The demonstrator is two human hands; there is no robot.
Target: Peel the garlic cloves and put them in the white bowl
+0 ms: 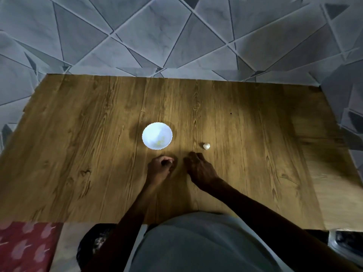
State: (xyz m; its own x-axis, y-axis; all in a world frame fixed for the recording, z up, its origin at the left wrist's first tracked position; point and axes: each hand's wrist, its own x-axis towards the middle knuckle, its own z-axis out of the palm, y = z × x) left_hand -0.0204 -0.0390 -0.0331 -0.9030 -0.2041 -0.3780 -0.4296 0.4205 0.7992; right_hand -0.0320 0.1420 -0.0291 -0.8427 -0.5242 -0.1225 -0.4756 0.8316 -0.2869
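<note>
The white bowl [157, 136] stands near the middle of the wooden table [78, 154], with a few small yellowish bits inside. A whitish piece of garlic [206, 146] lies on the table to the bowl's right. My left hand [160, 167] rests just in front of the bowl, its fingers curled in against the thumb. Nothing shows between them. My right hand [198, 167] lies beside it, below and left of the garlic and apart from it. Its fingers are loosely bent, with the tips down on the table and nothing in them.
A grey wall [176, 32] with a triangle pattern rises right behind the table's far edge. A red patterned cloth [25, 248] lies at the lower left, below the table's near edge. My grey-clothed body [196, 242] is close to the front edge.
</note>
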